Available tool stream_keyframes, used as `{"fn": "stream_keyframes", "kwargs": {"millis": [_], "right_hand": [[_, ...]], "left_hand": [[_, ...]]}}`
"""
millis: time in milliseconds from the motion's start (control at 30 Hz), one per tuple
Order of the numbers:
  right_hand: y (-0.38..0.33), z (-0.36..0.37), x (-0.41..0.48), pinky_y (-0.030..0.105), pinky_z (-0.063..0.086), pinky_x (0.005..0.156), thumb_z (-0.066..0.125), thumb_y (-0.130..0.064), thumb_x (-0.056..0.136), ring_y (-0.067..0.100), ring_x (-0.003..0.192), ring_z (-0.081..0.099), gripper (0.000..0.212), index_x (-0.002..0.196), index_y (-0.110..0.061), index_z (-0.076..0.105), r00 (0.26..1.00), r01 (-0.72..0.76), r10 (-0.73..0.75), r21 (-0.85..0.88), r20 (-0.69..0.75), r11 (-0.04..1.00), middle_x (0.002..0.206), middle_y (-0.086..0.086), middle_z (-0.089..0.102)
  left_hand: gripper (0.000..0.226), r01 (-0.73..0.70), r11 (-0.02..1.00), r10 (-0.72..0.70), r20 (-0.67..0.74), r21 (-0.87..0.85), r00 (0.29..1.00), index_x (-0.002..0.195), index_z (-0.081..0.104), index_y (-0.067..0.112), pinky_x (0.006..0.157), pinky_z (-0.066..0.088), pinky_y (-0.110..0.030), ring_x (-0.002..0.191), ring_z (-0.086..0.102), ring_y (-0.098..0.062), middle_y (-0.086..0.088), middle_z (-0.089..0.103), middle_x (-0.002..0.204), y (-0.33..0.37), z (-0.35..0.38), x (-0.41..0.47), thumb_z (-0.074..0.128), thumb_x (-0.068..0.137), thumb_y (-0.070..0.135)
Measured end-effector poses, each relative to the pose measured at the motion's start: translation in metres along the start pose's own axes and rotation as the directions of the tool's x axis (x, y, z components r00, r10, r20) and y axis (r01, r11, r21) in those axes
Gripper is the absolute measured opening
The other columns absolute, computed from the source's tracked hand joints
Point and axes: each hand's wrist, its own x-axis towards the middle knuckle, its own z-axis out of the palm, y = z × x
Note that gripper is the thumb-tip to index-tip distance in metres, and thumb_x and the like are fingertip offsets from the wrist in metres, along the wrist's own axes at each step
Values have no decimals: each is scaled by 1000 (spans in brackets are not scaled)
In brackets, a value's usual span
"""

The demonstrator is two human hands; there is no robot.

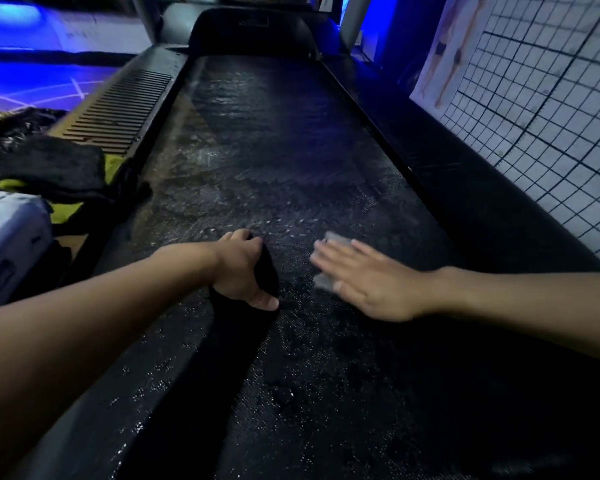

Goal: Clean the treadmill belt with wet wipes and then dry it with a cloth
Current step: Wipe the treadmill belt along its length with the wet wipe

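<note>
While the treadmill belt (pixel 291 161) stretches away from you down the middle of the view, its dark textured surface glistens with wet streaks and droplets, thickest around your hands. Your right hand (pixel 371 282) lies flat on the belt with its fingers straight and spread, pressing a crumpled grey wet wipe (pixel 336 239) against the surface. The wipe shows past your fingertips and again beside your thumb, and the hand's outline is blurred. Your left hand (pixel 239 271) sits near it on the belt's left half, fingers curled round a black cloth (pixel 236 341). The cloth trails from your fist back toward you along the belt.

The ribbed left side rail (pixel 118 105) runs just beside the belt, and a heap of black and yellow-green fabric (pixel 49 168) rests on its near part. A white soft pack (pixel 7 237) sits next to that heap at the left edge; its print is too blurred to read. At the belt's far end rises the black motor hood (pixel 250 32). The right side rail (pixel 447 168) borders a white wall with a dark grid (pixel 551 116), where a poster of standing figures (pixel 454 46) hangs. Blue light glows at the upper left.
</note>
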Motion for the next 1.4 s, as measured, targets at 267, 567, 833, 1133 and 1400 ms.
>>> {"fn": "stream_keyframes", "kwargs": {"millis": [267, 567, 833, 1133, 1400], "right_hand": [[-8, -7, 17, 34, -17, 120, 14, -39, 107, 10, 147, -27, 57, 157, -24, -10, 999, -37, 37, 1, -8, 999, 163, -4, -22], [-23, -10, 31, 34, -17, 120, 7, -47, 105, 10, 145, -30, 60, 156, -24, -12, 1000, 24, -24, -4, 17, 1000, 161, -4, -25], [-25, -16, 49, 37, -15, 121, 15, -38, 108, 10, 148, -24, 55, 158, -26, -6, 999, -43, 43, 28, -17, 999, 164, -5, -18], [-44, -17, 57, 38, -13, 122, 13, -40, 107, 12, 148, -24, 58, 158, -22, -8, 998, 59, -60, -34, -25, 998, 164, -2, -18], [-52, -20, 73, 38, -13, 122, 13, -39, 107, 11, 148, -23, 57, 158, -23, -7, 999, 28, -29, -8, -36, 1000, 164, -3, -18]], "left_hand": [[124, 123, 991, -121, -42, 47, 992, 151, 15, 6, 119, 21, -46, 148, 7, -39, -18, 1, 160, -10, 6, -3, 68, 64, 76], [127, 110, 994, -110, -5, 15, 994, 155, 6, 11, 120, 19, -46, 149, 3, -38, -17, 1, 161, -20, 3, -6, 71, 64, 71], [119, 202, 978, -201, -18, 58, 979, 147, 22, 0, 119, 20, -47, 146, 6, -44, -27, 0, 158, -24, 5, -11, 68, 66, 73], [106, 193, 981, -193, -7, 12, 981, 148, 27, 0, 114, 32, -35, 142, 30, -33, -17, 24, 155, -46, 3, -18, 71, 74, 62], [96, 298, 955, -297, -58, 11, 953, 136, 39, 13, 107, 39, -47, 131, 39, -45, -21, 33, 143, -60, 18, -30, 68, 67, 73]]}}
